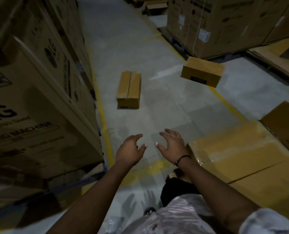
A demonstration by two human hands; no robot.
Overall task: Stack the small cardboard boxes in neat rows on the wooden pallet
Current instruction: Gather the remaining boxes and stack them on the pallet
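My L hand (129, 150) & R hand (171, 145) are out in front, fingers spread, holding nothing, close but not touching. A small box (129, 90) lies on the floor (157, 48) ahead. The 2nd box (202, 74) is more to the R, tilted. Taped boxes (233, 157) sit by my R arm, big cartons (30, 98) on my L.

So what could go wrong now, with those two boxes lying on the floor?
1. The nearer small box sits in the middle of the aisle, so the person might trip on it in this dim light.
2. The other small box looks tilted across the yellow line; it could slip when grabbed.
3. The aisle is narrow beside the tall washing machine cartons, so a carried box might bump them.
The left hand and right hand are both empty.
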